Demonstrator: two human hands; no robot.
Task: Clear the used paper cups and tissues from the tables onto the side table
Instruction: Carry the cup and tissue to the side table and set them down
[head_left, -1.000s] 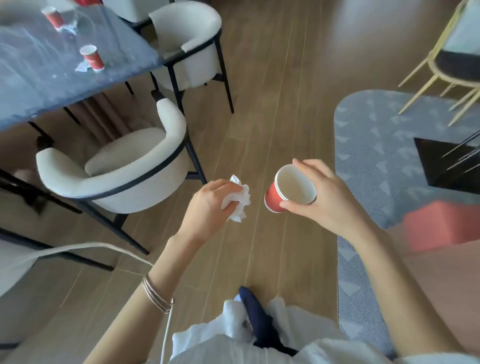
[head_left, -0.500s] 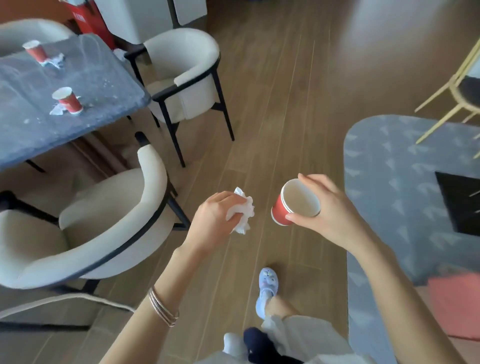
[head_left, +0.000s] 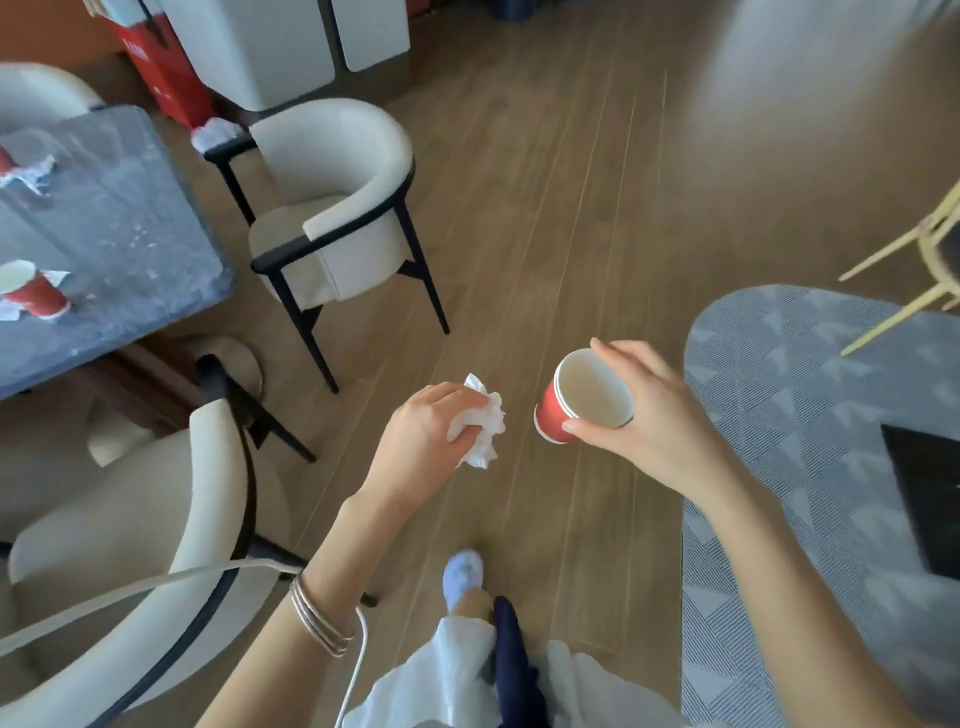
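While we're standing over the wooden floor (head_left: 545, 218), our left hand (head_left: 421, 441) is bunched around a crumpled white tissue (head_left: 480, 428), most of it poking out past the fingers. Our right hand (head_left: 649, 421) has a red paper cup (head_left: 558, 410) pinched by the rim, thumb on the near edge and fingers over the far edge, the cup tipped so the pale inside faces up at us. It looks like two cups nested, going by the doubled rim, but we can't say for sure. The two hands sit close together, not touching, with floor showing between tissue and cup.

Off to the left there's the grey stone-look table (head_left: 119, 228). Another red cup (head_left: 34, 293) stands on it near the left edge of view, with a bit of tissue (head_left: 13, 310) right beside it. Further back there's more crumpled tissue (head_left: 28, 174) next to a sliver of red that's cut off by the frame.

Two cream armchairs with black frames sit by that table, one at its end (head_left: 332, 208) and one nearer us (head_left: 135, 525). A grey patterned rug (head_left: 810, 415) is on the right. We've got bangles (head_left: 317, 618) on the left wrist.
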